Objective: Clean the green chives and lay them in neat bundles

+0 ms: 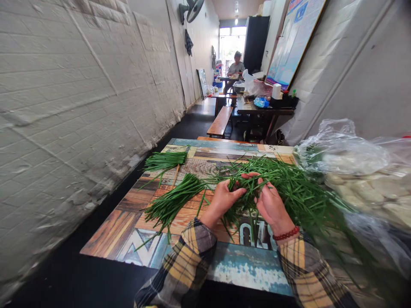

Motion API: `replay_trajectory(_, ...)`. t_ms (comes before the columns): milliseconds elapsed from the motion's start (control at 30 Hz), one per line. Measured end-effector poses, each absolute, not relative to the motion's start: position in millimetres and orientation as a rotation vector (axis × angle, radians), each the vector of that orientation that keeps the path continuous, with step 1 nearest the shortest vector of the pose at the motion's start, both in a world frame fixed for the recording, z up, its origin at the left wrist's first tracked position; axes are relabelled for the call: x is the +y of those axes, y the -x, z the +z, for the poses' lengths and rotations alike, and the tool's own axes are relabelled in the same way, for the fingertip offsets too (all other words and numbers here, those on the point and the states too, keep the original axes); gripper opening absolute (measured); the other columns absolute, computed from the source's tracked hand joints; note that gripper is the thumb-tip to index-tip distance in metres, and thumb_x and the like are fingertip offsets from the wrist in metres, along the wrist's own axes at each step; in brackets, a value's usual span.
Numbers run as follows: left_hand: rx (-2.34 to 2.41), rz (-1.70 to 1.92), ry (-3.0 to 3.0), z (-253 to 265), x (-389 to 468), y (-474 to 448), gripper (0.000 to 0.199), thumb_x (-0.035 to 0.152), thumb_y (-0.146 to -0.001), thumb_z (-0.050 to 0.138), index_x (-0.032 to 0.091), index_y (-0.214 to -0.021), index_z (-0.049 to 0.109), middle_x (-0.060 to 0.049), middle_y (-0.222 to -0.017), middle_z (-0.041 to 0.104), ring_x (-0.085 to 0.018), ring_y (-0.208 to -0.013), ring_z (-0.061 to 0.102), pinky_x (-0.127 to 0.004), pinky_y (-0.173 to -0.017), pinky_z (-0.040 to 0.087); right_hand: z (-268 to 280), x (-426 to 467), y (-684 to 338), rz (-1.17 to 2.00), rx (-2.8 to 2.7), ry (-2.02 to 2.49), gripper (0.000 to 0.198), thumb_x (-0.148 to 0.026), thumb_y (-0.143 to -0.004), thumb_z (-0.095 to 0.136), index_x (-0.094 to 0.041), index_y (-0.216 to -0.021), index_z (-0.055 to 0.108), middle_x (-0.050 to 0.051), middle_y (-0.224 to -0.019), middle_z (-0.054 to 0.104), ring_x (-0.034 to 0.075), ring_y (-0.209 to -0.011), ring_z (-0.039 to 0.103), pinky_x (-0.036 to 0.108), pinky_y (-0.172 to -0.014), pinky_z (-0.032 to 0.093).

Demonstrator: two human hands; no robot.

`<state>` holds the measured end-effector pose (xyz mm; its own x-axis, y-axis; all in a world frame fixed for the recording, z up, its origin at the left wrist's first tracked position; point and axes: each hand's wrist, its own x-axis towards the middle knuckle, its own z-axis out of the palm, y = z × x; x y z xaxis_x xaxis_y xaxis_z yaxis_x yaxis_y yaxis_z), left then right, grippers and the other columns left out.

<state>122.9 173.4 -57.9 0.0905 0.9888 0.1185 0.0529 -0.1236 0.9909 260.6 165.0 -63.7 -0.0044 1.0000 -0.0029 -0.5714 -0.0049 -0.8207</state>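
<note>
A loose heap of long green garlic chives (298,188) covers the right part of a wood-patterned table (112,231). At the heap's near left edge, my left hand (223,197) is closed on some chives, thumb pointing right. Just beside it, my right hand (272,205), with a red bead bracelet (285,234) at the wrist, pinches chives between thumb and fingers. Left of my hands lies a neat bundle of chives (175,199), with a second bundle (165,160) farther back. A thin wooden stick (175,176) runs between the two bundles. My fingertips are partly hidden among the leaves.
Clear plastic bags (349,149) with pale contents stand at the table's right. Beyond the table are a wooden bench (221,121) and another table (257,109) with bags and boxes. A person (236,66) sits farther back. A white brick wall (80,107) runs along the left.
</note>
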Motion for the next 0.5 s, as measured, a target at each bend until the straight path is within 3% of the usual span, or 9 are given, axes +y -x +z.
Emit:
replay_trajectory(167,1.120,1.198,-1.329,-61.3,174.2,-123.1,0.023,0.036,-0.067,0.068,0.013,-0.067,0.065,0.000,-0.061,0.056,-0.012,-0.060,0.045,-0.022,-0.057,0.037,-65.2,164.6,-262.9,1.389,-0.745,0.769,0.019,-0.039,-0.077,0.068,-0.025,-0.089,0.066,-0.002,-0.081,0.072,0.015,-0.078,0.065,0.026,-0.066,0.050)
replay_trajectory(300,1.140,1.173,-1.260,-62.0,174.3,-120.5,0.029,0.042,-0.067,0.069,0.013,-0.066,0.064,0.001,-0.061,0.054,-0.011,-0.057,0.043,-0.021,-0.053,0.034,-62.8,168.4,-274.6,1.362,-0.689,0.743,0.018,-0.040,-0.079,0.066,-0.023,-0.085,0.068,0.000,-0.087,0.072,0.015,-0.074,0.064,0.028,-0.068,0.051)
replay_trajectory(500,1.106,1.142,-1.126,-63.6,175.1,-116.4,0.033,0.046,-0.066,0.070,0.014,-0.070,0.062,0.006,-0.050,0.040,-0.006,-0.045,0.029,-0.020,-0.044,0.022,-65.7,182.7,-303.0,1.006,-0.574,0.801,0.016,-0.035,-0.077,0.067,-0.021,-0.083,0.066,-0.002,-0.084,0.071,0.010,-0.070,0.061,0.022,-0.063,0.046)
